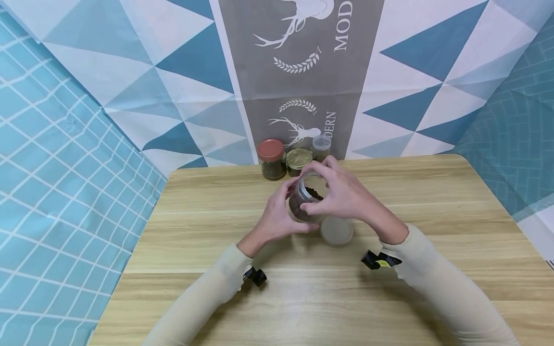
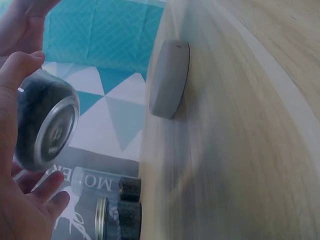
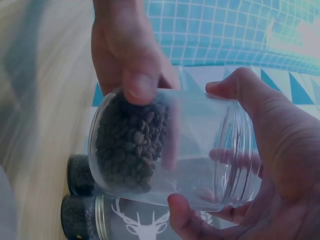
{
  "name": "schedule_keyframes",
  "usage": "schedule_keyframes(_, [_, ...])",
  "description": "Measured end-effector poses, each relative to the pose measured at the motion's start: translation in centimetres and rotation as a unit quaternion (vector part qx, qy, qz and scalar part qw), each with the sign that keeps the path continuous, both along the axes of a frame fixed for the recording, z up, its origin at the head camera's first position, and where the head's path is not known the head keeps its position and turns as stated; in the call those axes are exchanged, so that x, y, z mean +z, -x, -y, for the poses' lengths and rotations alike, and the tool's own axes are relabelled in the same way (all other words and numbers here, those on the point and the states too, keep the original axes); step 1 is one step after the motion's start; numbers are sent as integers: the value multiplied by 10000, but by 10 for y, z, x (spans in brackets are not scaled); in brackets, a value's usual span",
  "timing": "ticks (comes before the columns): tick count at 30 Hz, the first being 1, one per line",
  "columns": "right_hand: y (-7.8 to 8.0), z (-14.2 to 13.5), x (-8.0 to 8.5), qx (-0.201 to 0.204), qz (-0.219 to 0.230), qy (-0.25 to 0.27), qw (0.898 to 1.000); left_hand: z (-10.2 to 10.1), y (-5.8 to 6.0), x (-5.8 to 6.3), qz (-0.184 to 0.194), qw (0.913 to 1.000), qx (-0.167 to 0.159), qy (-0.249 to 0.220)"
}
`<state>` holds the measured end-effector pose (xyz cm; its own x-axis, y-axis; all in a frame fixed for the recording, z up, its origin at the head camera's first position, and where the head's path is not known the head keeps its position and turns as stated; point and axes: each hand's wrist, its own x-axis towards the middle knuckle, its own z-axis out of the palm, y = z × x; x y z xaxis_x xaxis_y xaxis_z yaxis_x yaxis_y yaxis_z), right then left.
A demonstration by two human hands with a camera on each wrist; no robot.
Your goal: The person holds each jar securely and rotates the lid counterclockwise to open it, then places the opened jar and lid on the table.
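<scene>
Both hands hold one clear, wide-mouthed glass jar (image 1: 297,202) tilted above the table, its threaded mouth uncovered. Dark bean-like pieces (image 3: 127,145) are heaped toward its base and fill roughly half of it. My left hand (image 1: 277,216) grips the lower body, thumb on the near side and fingers around the far side. My right hand (image 1: 344,192) grips the upper part near the rim, fingers spread around it. From the left wrist, the round glass base (image 2: 57,132) shows. A pale round lid (image 1: 336,231) lies on the table just below the jar.
Along the table's back edge stand three closed jars: one red-lidded (image 1: 271,161), one gold-lidded (image 1: 299,160), and a slim one with a translucent lid (image 1: 321,145). A patterned cloth (image 1: 195,86) hangs behind the wooden table (image 1: 207,216).
</scene>
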<state>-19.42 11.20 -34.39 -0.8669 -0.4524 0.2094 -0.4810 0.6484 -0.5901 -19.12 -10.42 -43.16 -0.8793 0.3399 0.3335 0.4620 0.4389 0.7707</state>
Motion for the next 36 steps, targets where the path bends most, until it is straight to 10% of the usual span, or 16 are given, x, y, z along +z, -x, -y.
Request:
schedule_keyframes(13, [19,-17,-6,-470,98,-242,9986,27,10,0,-610,9979,171,116])
schedule_keyframes(36, [43,-40,-35,-976,-192,-1007,9899,76,11,1,-477,9937,854,546])
